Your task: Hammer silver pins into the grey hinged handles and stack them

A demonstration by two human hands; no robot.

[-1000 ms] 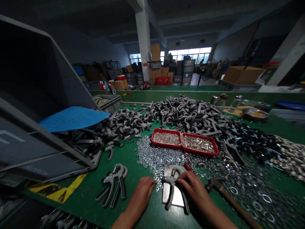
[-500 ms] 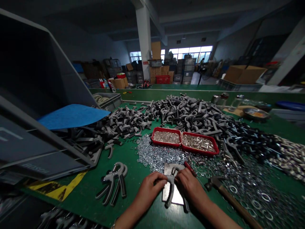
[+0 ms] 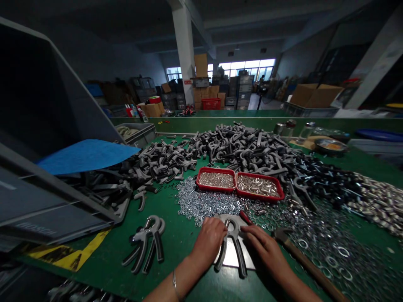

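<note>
A grey plier-shaped tool (image 3: pixel 232 238) with a curved jaw and black-lined handles lies on a shiny metal plate (image 3: pixel 227 261), its two handles spread toward me. My left hand (image 3: pixel 210 240) is closed on the tool's upper left side; the fingertips are partly hidden. To its right, my right hand (image 3: pixel 262 247) has its fingers stretched out and apart, close to the jaw, with nothing visibly held. A red-handled tool (image 3: pixel 245 217) lies just beyond the right fingertips. Left of my hands rest finished-looking tools of the same shape (image 3: pixel 146 241).
Red trays (image 3: pixel 217 188) of small metal pins and rivets stand beyond the plate, amid loose washers (image 3: pixel 192 201). A hammer (image 3: pixel 305 262) lies on the right. Behind is a heap of grey tool parts (image 3: pixel 239 147). A large grey crate (image 3: pixel 59 205) stands at left.
The plier-shaped tool has turned so both handles show. My left hand has moved up over its left side. My right fingers have come off it and straightened. The view has shifted slightly.
</note>
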